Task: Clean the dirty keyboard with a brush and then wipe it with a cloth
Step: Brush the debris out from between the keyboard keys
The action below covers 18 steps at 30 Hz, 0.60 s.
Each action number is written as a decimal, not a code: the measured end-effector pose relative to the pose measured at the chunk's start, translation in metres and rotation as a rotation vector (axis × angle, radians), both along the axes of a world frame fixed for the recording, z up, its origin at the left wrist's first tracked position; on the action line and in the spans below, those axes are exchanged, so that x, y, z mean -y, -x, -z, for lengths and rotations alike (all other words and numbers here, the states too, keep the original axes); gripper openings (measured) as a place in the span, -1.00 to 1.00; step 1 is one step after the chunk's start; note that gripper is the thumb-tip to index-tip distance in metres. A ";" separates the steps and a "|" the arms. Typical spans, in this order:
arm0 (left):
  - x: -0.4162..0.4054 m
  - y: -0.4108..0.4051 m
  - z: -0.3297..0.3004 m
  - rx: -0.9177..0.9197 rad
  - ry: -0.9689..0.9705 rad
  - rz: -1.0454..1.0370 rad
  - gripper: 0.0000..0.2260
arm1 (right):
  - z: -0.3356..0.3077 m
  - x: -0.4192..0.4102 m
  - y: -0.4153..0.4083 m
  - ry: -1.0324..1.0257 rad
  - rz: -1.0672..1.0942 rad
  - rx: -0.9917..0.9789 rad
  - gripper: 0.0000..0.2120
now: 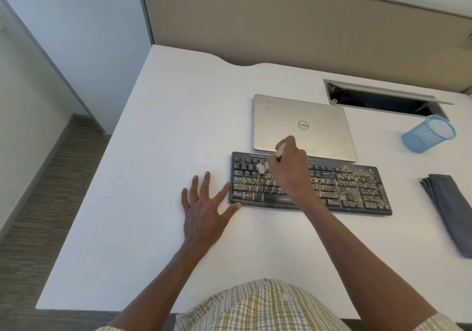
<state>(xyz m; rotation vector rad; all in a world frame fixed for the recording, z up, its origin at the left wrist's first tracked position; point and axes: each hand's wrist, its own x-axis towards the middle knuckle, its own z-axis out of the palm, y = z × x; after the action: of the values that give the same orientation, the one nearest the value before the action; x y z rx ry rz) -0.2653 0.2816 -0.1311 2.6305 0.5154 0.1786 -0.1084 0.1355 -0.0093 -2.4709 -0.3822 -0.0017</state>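
A black keyboard (357, 190) lies on the white desk (153, 151), speckled with yellowish crumbs, thickest on its right half. My right hand (291, 167) grips a small brush (263, 168) over the keyboard's upper left keys; the pale bristles look blurred and touch the keys. My left hand (204, 205) lies flat on the desk with fingers spread, its thumb and index fingertip against the keyboard's left end. A folded grey cloth (449, 210) lies on the desk to the right of the keyboard.
A closed silver laptop (301, 123) sits just behind the keyboard. A blue mesh pen cup (429, 134) lies tipped at the right, in front of an open cable slot (383, 95). A beige partition stands behind the desk.
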 end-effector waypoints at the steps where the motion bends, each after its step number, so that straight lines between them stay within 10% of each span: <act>1: 0.000 0.000 0.000 -0.001 0.000 -0.002 -0.38 | -0.001 0.001 0.000 -0.004 0.010 -0.006 -0.86; 18: 0.000 0.001 -0.002 0.001 0.011 -0.007 -0.37 | 0.001 0.017 -0.006 -0.030 0.089 -0.039 -0.84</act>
<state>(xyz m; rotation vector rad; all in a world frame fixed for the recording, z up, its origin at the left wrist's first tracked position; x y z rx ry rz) -0.2660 0.2813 -0.1295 2.6179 0.5242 0.1781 -0.1028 0.1183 -0.0104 -2.4521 -0.2530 0.0032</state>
